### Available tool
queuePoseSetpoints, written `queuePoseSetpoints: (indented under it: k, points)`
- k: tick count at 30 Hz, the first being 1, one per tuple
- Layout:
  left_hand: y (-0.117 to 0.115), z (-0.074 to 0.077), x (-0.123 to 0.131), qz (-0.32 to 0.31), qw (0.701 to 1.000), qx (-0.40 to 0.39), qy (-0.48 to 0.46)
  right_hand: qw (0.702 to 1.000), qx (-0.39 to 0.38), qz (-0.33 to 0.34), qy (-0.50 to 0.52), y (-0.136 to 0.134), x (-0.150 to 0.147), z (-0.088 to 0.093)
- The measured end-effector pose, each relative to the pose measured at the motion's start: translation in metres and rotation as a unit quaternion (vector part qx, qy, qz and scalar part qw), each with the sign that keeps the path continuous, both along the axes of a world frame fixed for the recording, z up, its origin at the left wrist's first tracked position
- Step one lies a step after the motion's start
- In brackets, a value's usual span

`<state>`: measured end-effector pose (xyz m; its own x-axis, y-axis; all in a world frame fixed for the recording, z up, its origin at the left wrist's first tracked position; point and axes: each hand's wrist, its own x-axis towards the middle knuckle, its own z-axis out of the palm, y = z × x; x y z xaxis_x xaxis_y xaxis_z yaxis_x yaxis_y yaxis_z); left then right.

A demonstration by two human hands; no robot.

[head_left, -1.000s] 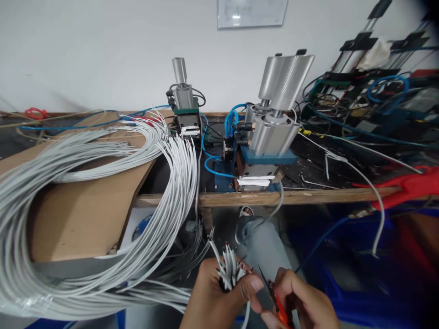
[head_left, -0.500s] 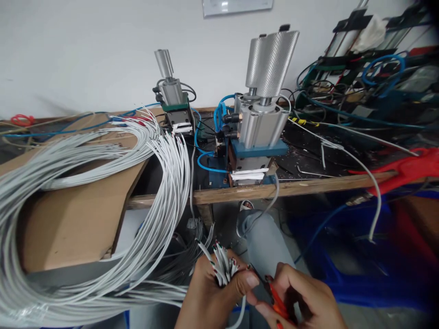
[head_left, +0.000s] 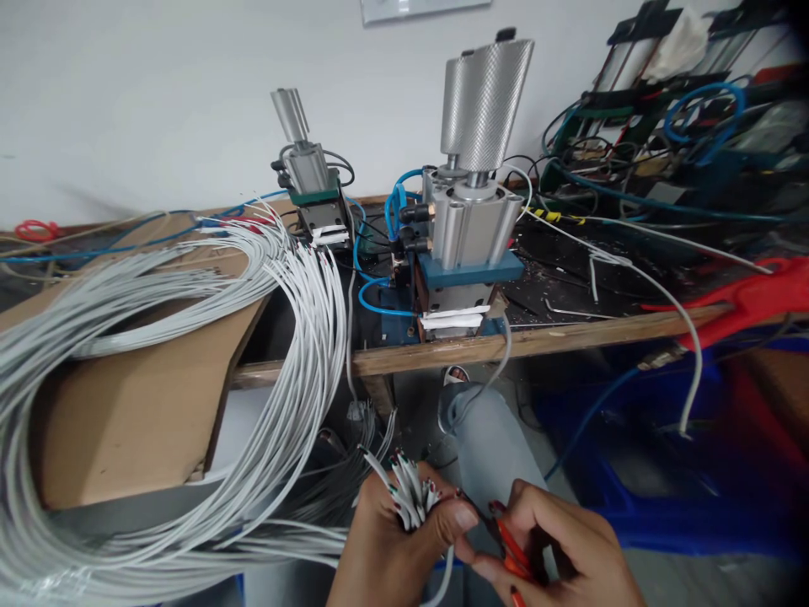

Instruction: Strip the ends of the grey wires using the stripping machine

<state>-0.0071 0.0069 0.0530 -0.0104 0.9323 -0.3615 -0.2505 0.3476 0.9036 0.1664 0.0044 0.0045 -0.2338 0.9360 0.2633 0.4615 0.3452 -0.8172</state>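
My left hand [head_left: 392, 548] is closed round a bunch of white cable ends [head_left: 409, 493] with stripped coloured tips pointing up. The cables run left into a large white coil [head_left: 158, 405] lying over a cardboard sheet [head_left: 139, 413]. My right hand [head_left: 562, 552] sits just to the right, fingers curled on small red-handled cutters [head_left: 511, 548], whose dark tip points toward the bunch. Both hands are low, below the wooden bench edge [head_left: 569, 337].
On the bench stand a large pneumatic press [head_left: 471, 228] with blue hoses and a smaller one [head_left: 309, 181] behind the coil. Tangled cables and tools crowd the right side, with a red object [head_left: 752, 299] at its edge. My knee in grey trousers [head_left: 490, 443] is under the bench.
The view has shifted left and slightly down, so the bench has slid right and up in frame. My hands stay together, the cutters' tip still close to the cable ends.
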Motion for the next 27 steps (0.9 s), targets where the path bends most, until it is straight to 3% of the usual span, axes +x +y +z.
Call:
queuePoseSetpoints:
  k: [7,16,27]
  points:
    - [-0.001,-0.004,-0.001,-0.006,1.0,-0.005,0.009,0.999,0.011,0.026,-0.026,0.007,0.009,0.001]
    - [-0.002,0.001,0.001,0.001,0.999,0.001,0.052,0.988,0.139,0.016,-0.061,0.015,0.012,0.012]
    - [0.001,0.003,0.002,-0.038,0.993,0.031,0.109,0.988,0.124,0.029,-0.085,0.015,0.012,0.014]
